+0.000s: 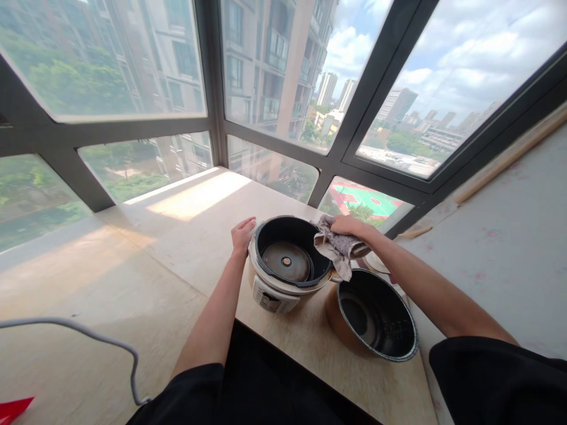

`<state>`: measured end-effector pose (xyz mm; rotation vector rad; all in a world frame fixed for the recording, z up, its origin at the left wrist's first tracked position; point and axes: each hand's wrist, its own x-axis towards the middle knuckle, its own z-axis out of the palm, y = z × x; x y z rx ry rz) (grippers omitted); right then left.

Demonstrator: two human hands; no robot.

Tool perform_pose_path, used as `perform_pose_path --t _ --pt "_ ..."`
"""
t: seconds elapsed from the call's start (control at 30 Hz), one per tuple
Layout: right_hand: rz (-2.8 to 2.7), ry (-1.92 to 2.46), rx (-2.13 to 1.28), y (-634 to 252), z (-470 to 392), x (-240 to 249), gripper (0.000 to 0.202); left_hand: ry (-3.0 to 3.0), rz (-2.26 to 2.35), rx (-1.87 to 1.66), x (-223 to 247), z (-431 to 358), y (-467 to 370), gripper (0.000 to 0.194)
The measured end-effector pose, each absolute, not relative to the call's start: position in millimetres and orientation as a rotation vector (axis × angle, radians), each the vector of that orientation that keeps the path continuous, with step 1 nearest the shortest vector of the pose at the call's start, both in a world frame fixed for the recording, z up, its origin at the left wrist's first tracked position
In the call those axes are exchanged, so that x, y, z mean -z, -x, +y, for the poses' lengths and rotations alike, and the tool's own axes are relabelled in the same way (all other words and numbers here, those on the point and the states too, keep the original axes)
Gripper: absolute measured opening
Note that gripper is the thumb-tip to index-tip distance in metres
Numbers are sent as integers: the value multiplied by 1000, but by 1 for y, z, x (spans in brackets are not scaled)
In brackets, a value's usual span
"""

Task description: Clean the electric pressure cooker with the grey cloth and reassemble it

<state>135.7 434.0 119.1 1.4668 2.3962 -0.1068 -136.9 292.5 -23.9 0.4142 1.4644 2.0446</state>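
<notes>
A white and silver electric cooker (pixel 274 296) stands on the wooden surface without a lid, its dark inside and round heating plate (pixel 287 261) showing. My left hand (pixel 243 236) is at the cooker's left rim, fingers curled together; what they grip, if anything, is hidden. Bunched in my right hand (pixel 348 226) is a grey-brown cloth (pixel 332 243), which lies against the cooker's right rim and hangs down outside it. Just right of the cooker, a dark-lined inner pot (pixel 372 316) with a brown outside sits tilted toward me.
A grey cable (pixel 88 332) crosses the wooden surface (pixel 146 295) at the left, near a red object (pixel 15 408) in the corner. Behind the pot, a pale round object (pixel 375 262) is partly hidden by my right arm. Framed windows and a patterned wall (pixel 500 254) border the surface.
</notes>
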Motion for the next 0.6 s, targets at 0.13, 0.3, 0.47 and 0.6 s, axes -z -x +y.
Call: perform_pose_path --t 0.13,0.3,0.47,0.6 --pt "2399 -1500 168 -175 404 -108 43 -404 1459 -2053 23 293 136 31" --pt "2524 -1665 197 -205 367 -102 42 -398 1451 -2066 20 292 134 28" --pt "2749 -1822 280 -202 335 -111 39 -398 1450 -2055 18 291 132 27" --pt "3002 -1666 645 -182 309 -105 37 -397 1444 -2041 16 290 132 27"
